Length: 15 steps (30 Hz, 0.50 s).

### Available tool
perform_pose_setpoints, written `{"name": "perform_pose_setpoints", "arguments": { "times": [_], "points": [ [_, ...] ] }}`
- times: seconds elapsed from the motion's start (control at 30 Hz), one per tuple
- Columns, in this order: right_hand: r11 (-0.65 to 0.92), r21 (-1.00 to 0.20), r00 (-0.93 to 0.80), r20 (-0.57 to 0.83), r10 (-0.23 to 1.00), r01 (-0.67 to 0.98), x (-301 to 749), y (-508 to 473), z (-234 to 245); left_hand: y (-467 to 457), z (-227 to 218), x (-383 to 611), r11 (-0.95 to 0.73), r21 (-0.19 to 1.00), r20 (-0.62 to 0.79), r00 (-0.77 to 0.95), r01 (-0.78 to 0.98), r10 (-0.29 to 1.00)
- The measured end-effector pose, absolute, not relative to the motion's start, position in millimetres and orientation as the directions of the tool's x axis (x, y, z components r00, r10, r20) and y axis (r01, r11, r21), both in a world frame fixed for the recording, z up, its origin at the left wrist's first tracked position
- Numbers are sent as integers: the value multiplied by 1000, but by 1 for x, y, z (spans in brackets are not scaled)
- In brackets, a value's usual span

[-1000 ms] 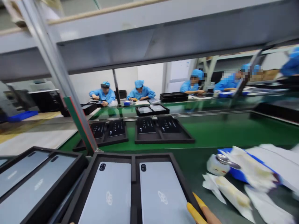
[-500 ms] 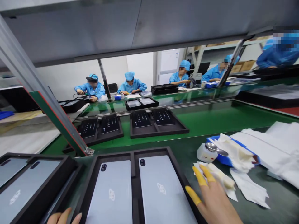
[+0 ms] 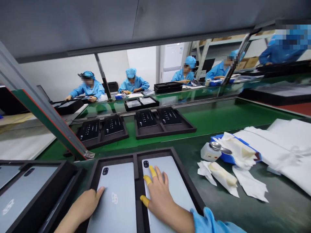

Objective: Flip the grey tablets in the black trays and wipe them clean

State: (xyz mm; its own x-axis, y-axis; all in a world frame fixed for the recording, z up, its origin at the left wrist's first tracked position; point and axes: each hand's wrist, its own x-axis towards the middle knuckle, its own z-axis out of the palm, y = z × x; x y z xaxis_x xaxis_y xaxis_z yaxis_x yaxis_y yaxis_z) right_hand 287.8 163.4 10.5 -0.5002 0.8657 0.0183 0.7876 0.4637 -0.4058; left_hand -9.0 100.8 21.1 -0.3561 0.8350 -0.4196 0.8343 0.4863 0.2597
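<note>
Two pale blue-grey tablets lie face down in a black two-compartment tray (image 3: 138, 191). On the left tablet (image 3: 123, 191) rests the thumb of my left hand (image 3: 85, 204), at its left edge; the other fingers are out of sight below the hand. My right hand (image 3: 159, 191), with yellow finger cots on the thumb and two fingers, spreads over the right tablet (image 3: 179, 184), just below its camera. The fingers are apart and hold nothing.
More tablets (image 3: 36, 191) lie in stacked trays at left. Trays with black printed cards (image 3: 147, 118) stand on the green belt (image 3: 213, 113). To the right are a white bottle (image 3: 209, 153), wipes (image 3: 222, 176) and a blue box (image 3: 228, 158). A slanted metal post (image 3: 48, 103) rises at left; co-workers sit opposite.
My right hand has moved left from beside the wipes onto the right tablet. My left hand has come up from the tray's lower left corner to the left tablet's edge. The view has shifted slightly.
</note>
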Motion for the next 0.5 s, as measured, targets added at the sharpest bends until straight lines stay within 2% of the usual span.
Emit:
{"name": "perform_pose_setpoints", "arguments": {
  "times": [0.13,0.27,0.33,0.4,0.47,0.5],
  "points": [
    [507,-423,-519,96,849,751,288,161,21,98,32,-20,580,454,-507,-340,676,792],
    [552,-479,-455,313,834,683,305,156,53,85,49,-15,571,617,-549,-224,542,806],
    [592,-479,-401,446,800,648,325,155,73,78,58,-10,506,706,-489,-175,496,854],
    [602,-427,-352,531,771,675,348,155,92,73,66,-2,413,771,-378,-173,485,909],
    [524,-339,-310,518,797,782,371,156,111,73,74,11,332,790,-275,-185,515,943],
    [451,-289,-288,464,838,844,382,157,119,75,77,19,309,782,-245,-190,541,951]
  ]
}}
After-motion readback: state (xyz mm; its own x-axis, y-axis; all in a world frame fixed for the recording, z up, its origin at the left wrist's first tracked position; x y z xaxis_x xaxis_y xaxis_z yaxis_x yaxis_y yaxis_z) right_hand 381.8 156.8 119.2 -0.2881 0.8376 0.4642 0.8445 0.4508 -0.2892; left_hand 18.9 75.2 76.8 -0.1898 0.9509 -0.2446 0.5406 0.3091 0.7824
